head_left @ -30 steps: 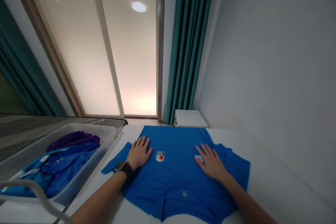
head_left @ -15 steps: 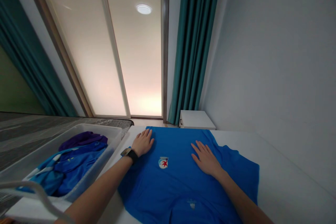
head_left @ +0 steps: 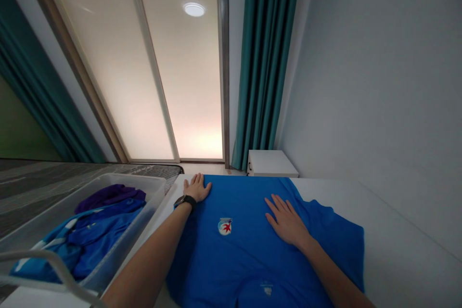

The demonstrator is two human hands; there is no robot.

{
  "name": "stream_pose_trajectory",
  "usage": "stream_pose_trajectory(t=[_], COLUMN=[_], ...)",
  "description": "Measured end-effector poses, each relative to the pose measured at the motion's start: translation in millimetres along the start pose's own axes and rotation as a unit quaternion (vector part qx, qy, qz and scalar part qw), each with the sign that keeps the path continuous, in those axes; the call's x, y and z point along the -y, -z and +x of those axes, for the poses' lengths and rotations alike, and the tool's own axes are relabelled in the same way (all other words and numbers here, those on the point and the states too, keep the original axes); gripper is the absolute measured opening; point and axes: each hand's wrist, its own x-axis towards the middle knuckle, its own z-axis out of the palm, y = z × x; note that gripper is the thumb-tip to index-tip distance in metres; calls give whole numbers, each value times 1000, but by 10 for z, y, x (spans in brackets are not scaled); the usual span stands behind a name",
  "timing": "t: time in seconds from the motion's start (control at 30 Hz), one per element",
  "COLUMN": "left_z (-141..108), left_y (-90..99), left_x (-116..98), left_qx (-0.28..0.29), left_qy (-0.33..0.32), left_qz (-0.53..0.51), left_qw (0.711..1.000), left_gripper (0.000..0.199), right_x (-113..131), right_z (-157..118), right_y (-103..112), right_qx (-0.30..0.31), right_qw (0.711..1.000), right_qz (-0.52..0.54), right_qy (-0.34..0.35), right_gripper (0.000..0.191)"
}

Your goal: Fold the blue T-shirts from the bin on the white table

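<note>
A blue T-shirt (head_left: pixel 245 245) lies spread on the white table (head_left: pixel 393 245), its neckline toward me and a short sleeve out at the right. A round white emblem with a red star shape (head_left: pixel 224 226) sits on its left part. My left hand (head_left: pixel 197 188), below a wristwatch with a dark band (head_left: pixel 185 200), rests at the shirt's far left edge, fingers stretched out. On the shirt's right half, my right hand (head_left: pixel 287 221) lies flat with fingers spread. Neither hand grips the cloth.
Left of the table stands a translucent plastic bin (head_left: pixel 153 202) with blue and purple clothes (head_left: pixel 104 226) inside. A white handle-like bar (head_left: pixel 54 262) crosses the lower left. Behind are a small white cabinet (head_left: pixel 270 162), teal curtains (head_left: pixel 265 67) and frosted sliding doors (head_left: pixel 187 96). A wall (head_left: pixel 378 82) borders the right.
My left hand has shifted slightly outward along the shirt's far left edge, its fingers turned more away from me. My right hand stays flat on the cloth, nearly in the same spot.
</note>
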Motion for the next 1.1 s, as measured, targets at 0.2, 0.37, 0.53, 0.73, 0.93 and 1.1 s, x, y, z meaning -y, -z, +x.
stream_pose_trajectory(t=[0.2, 0.37, 0.53, 0.73, 0.93, 1.1], left_z=[-55, -245, -335, -338, -390, -533], left_y=[54, 8, -64, -39, 37, 141], left_x=[-91, -368, -401, -190, -150, -749], left_qx=[-14, -35, -23, -25, -13, -38], left_qy=[-18, -85, -89, -85, -61, -140], left_qz=[7, -2, -13, -9, 12, -5], left_qw=[1000, 996, 996, 996, 998, 989], left_gripper=[67, 66, 66, 65, 64, 62], right_x=[30, 52, 90, 54, -44, 87], right_z=[-9, -8, -7, -115, -231, -256], right_y=[10, 39, 52, 111, 203, 219], right_qx=[9, 8, -18, -4, 51, 52], right_qw=[1000, 1000, 1000, 1000, 998, 996], right_qz=[-4, 1, 11, 14, 22, 21], right_qy=[2, 1, -9, -9, -37, -64], right_gripper=[66, 65, 61, 62, 67, 67])
